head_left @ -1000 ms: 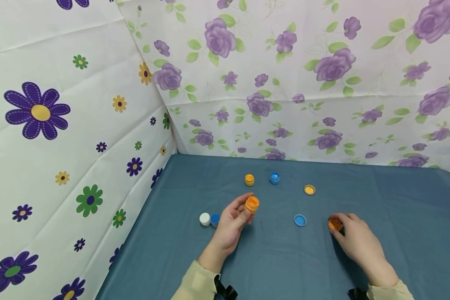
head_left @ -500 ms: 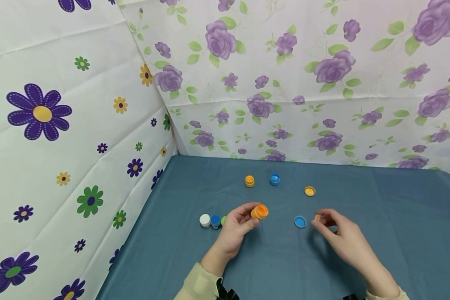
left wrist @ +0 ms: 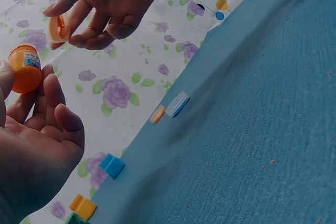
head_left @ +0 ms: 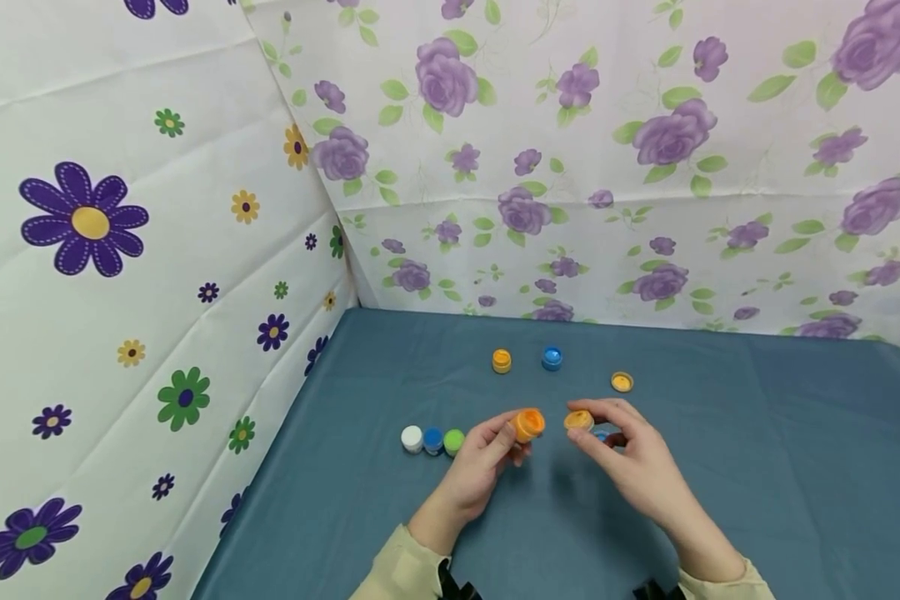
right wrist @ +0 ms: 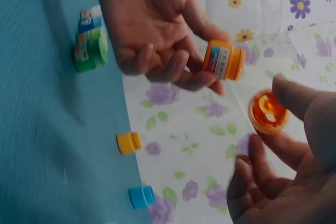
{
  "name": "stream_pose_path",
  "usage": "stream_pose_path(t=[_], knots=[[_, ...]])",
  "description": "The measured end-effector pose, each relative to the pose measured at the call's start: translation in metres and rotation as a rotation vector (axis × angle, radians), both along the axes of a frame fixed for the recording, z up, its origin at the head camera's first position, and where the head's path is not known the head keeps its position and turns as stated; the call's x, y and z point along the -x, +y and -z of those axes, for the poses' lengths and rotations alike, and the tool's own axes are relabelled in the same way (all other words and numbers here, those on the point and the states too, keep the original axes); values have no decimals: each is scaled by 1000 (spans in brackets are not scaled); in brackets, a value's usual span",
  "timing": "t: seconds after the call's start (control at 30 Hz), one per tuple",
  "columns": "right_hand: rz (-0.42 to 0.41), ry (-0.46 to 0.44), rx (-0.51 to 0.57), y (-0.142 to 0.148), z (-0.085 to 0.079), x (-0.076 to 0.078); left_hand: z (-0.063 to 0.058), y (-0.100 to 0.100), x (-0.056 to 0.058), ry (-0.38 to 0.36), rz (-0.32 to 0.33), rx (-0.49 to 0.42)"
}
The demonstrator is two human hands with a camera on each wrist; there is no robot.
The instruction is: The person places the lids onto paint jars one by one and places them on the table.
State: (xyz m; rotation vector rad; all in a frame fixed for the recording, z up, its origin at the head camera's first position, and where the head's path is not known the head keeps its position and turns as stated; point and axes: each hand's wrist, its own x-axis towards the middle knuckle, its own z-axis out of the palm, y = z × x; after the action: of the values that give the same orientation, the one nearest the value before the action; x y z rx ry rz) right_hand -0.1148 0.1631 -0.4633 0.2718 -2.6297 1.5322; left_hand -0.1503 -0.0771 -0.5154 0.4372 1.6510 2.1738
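Between thumb and fingers my left hand (head_left: pixel 476 467) holds a small uncapped orange paint jar (head_left: pixel 528 425) above the cloth, its mouth tipped toward me. A label shows on the jar's side in the right wrist view. My right hand (head_left: pixel 633 454) pinches an orange lid (head_left: pixel 578 420) by its rim, a short gap to the right of the jar. Wet orange paint coats the lid's inside (right wrist: pixel 268 111) in the right wrist view. Below the right hand's fingers, a blue lid (left wrist: pixel 177 104) lies on the cloth, mostly hidden in the head view.
An open yellow jar (head_left: pixel 502 361), an open blue jar (head_left: pixel 552 358) and a yellow lid (head_left: pixel 622 382) lie toward the back. Left of my left hand stand capped jars in white (head_left: pixel 412 439), blue (head_left: pixel 432 441) and green (head_left: pixel 453 442). Flowered sheets (head_left: pixel 525 167) hang behind the table (head_left: pixel 795 467).
My right hand has lifted the orange lid off the cloth and carried it left, over the blue lid. The left hand has shifted slightly right with the orange jar, uncovering the green jar.
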Motion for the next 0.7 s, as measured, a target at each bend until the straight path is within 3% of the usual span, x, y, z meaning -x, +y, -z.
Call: stream_pose_path(t=[0.2,0.33,0.57,0.7], knots=[[39,-8,47,-12,-2,3,2,1,0,-27,-1,-9],[13,-28,92,-18,-5,0,3,2,-2,-34,9,-16],[-64,59,134,-27,-3,-1,0,4,-4,-36,15,-31],[-76,54,134,-30,3,-2,1,5,-4,-24,30,-37]])
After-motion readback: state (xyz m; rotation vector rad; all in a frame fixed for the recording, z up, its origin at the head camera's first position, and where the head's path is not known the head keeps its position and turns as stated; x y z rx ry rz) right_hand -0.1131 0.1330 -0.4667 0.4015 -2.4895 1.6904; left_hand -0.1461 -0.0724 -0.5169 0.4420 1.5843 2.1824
